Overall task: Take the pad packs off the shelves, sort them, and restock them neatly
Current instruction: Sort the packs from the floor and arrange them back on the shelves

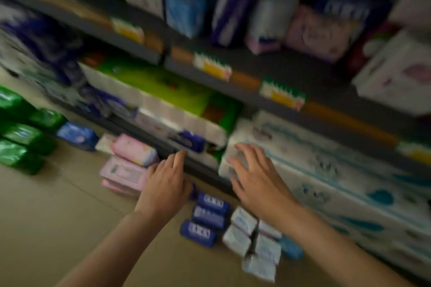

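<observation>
The frame is motion-blurred. Sorted pad packs lie in groups on the floor: pink packs [130,161], dark blue packs [207,216], white packs [251,240] and green packs [21,137] at the far left. My left hand [165,184] hovers with loose fingers and holds nothing, just in front of the bottom shelf's edge [200,165]. My right hand [254,177] is spread open, its fingertips at the corner of a large white pack [314,158] on the bottom shelf. More pad packs [321,32] stand on the upper shelf.
Grey shelves [251,72] with yellow price tags run diagonally across the view. Green-and-white paper packs [168,105] fill the lower left shelf. A blue pack [77,135] lies on the beige tiled floor [58,216] near the green ones.
</observation>
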{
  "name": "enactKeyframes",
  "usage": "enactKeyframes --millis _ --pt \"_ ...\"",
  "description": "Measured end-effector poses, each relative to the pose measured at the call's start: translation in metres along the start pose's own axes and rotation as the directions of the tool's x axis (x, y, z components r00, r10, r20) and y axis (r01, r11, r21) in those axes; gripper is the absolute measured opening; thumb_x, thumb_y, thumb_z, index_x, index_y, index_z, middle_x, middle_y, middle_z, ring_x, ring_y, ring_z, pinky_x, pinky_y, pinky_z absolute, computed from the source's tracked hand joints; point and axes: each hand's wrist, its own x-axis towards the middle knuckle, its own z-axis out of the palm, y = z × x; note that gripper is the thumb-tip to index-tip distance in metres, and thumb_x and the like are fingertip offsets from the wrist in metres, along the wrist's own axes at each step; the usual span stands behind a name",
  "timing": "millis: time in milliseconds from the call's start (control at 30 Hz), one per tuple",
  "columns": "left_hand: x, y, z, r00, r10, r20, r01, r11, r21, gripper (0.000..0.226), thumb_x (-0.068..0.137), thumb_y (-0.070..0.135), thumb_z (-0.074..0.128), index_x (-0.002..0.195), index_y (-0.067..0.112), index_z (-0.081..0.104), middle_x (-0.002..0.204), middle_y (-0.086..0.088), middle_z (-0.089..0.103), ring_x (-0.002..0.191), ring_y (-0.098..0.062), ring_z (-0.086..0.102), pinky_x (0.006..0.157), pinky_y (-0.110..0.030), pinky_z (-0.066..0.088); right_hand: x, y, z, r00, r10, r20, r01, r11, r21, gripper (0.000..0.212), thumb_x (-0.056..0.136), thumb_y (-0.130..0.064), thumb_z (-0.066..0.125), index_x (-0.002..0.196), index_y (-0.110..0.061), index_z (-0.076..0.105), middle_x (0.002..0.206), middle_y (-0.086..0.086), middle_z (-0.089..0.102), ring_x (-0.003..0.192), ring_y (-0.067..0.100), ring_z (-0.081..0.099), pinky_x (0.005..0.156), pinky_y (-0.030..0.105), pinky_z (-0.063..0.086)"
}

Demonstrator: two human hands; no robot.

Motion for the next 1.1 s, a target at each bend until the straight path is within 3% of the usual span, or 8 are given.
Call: enactKeyframes --millis 167,267,333,433,633,800,967,1100 --pt "0.019 -0.073 -0.092 0.988 -0.119 -0.102 0.115 0.992 -0.044 0.053 0.071 0.030 0.044 0.117 0.004 0.051 0.096 -0.011 0.066 0.083 -0.030 0.067 0.068 -0.044 0.053 0.069 -0.062 -0.059 0.996 -0.050 -0.074 0.046 0.997 -0.061 0.035 0.072 -0.031 0.072 0.104 -0.016 0.066 0.121 0.014 0.058 0.111 0.032 0.057 0.083 0.043 0.055" --pt "0.018 -0.120 -0.133 0.958 -0.287 -0.015 0.284 0.952 -0.115 0.055 0.080 0.026 0.048 0.132 0.010 0.043 0.122 -0.006 0.055 0.110 -0.025 0.056 0.091 -0.040 0.043 0.113 -0.103 -0.082 0.998 -0.020 0.067 0.021 1.000 -0.010 0.043 0.091 -0.034 0.055 0.129 -0.016 0.050 0.141 0.012 0.037 0.130 0.031 0.036 0.100 0.042 0.042" --pt "0.016 -0.153 -0.158 0.932 -0.359 0.046 0.362 0.925 -0.117 0.049 0.087 0.030 0.049 0.133 0.017 0.038 0.131 0.000 0.046 0.119 -0.018 0.048 0.097 -0.031 0.038 0.135 -0.129 -0.092 0.978 -0.024 0.207 0.026 1.000 -0.006 0.047 0.097 -0.038 0.040 0.140 -0.020 0.033 0.148 0.006 0.022 0.136 0.026 0.020 0.108 0.039 0.029" --pt "0.014 -0.198 -0.199 0.889 -0.440 0.124 0.454 0.882 -0.127 0.039 0.091 0.031 0.052 0.128 0.023 0.043 0.132 0.004 0.044 0.121 -0.013 0.046 0.100 -0.032 0.039 0.162 -0.167 -0.098 0.944 -0.043 0.327 0.062 0.997 -0.049 0.049 0.098 -0.038 0.038 0.143 -0.023 0.024 0.154 0.003 0.008 0.142 0.025 0.006 0.112 0.041 0.019" --pt "0.017 -0.288 -0.253 0.834 -0.552 -0.019 0.524 0.801 -0.288 0.032 0.086 0.017 0.060 0.117 0.010 0.056 0.114 -0.007 0.055 0.106 -0.024 0.056 0.089 -0.039 0.044 0.241 -0.216 -0.118 0.976 -0.028 0.214 0.052 0.993 -0.104 0.060 0.098 -0.035 0.042 0.148 -0.024 0.012 0.157 0.003 -0.003 0.145 0.023 -0.003 0.116 0.039 0.013" --pt "0.040 -0.331 -0.264 0.838 -0.544 -0.033 0.507 0.801 -0.318 0.033 0.086 0.015 0.060 0.119 0.011 0.054 0.118 -0.006 0.053 0.108 -0.023 0.055 0.091 -0.040 0.043 0.327 -0.247 -0.116 0.983 0.007 0.182 0.007 0.997 -0.077 0.075 0.095 -0.035 0.048 0.150 -0.019 0.000 0.158 0.009 -0.006 0.145 0.026 -0.003 0.116 0.039 0.010" --pt "0.098 -0.363 -0.269 0.891 -0.452 -0.043 0.408 0.838 -0.362 0.031 0.091 0.021 0.055 0.121 0.021 0.050 0.121 0.004 0.049 0.111 -0.014 0.052 0.099 -0.040 0.041 0.415 -0.258 -0.099 0.991 -0.029 0.134 0.056 0.977 -0.205 0.081 0.094 -0.028 0.052 0.150 -0.014 -0.005 0.157 0.011 -0.011 0.145 0.028 -0.005 0.117 0.040 0.004" --pt "0.156 -0.394 -0.278 0.953 -0.302 -0.029 0.278 0.906 -0.318 0.025 0.091 0.020 0.051 0.114 0.029 0.053 0.113 0.010 0.051 0.106 -0.012 0.054 0.098 -0.040 0.040 0.493 -0.248 -0.100 0.997 0.082 -0.003 -0.080 0.954 -0.290 0.085 0.091 -0.027 0.057 0.150 -0.014 -0.003 0.156 0.015 -0.008 0.144 0.033 -0.001 0.117 0.041 0.007"
